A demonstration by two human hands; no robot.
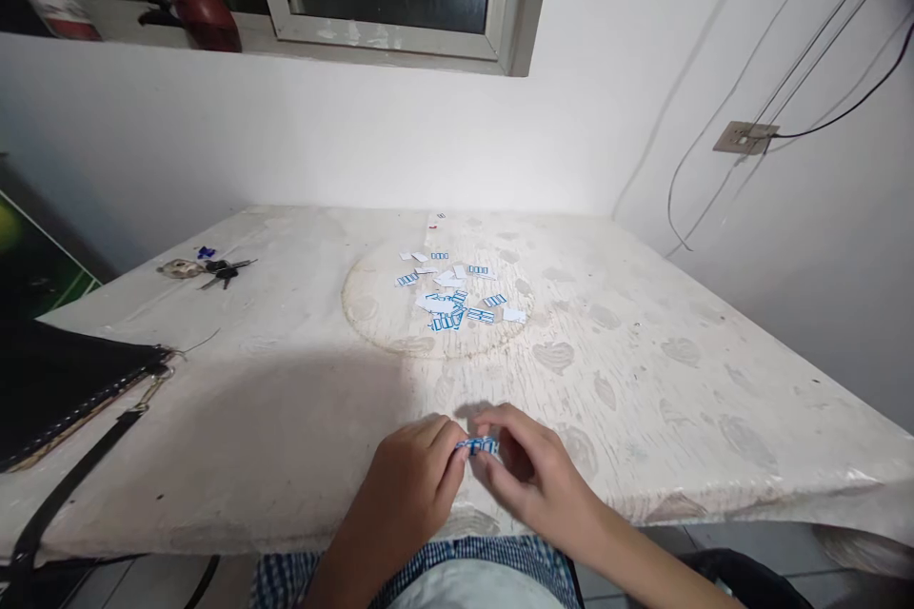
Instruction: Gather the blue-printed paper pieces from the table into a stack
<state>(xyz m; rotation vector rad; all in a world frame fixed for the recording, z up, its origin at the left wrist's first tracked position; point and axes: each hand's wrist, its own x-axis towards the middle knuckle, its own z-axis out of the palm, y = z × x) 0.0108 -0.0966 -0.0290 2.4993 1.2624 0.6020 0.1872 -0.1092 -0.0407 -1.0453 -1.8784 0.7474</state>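
Note:
A small white paper piece printed with blue rectangles (483, 445) is between my two hands, close to the table's near edge. My left hand (418, 471) pinches its left end between thumb and fingers. Curled around its right end is my right hand (532, 466), with the thumb at the lower edge and the index finger above; the exact contact is partly hidden. Farther out on the table lies a loose pile of similar blue-printed paper pieces (447, 319), some showing plain white sides. Several more are scattered around it, including a blue-printed piece (480, 315).
A patterned white cloth covers the table (286, 438). Keys (225, 271) lie at the left, beyond a black bag (71, 390) with a strap. Bottles, one of them red (204, 9), stand on the window sill. Cables run to a wall socket (745, 138) at right.

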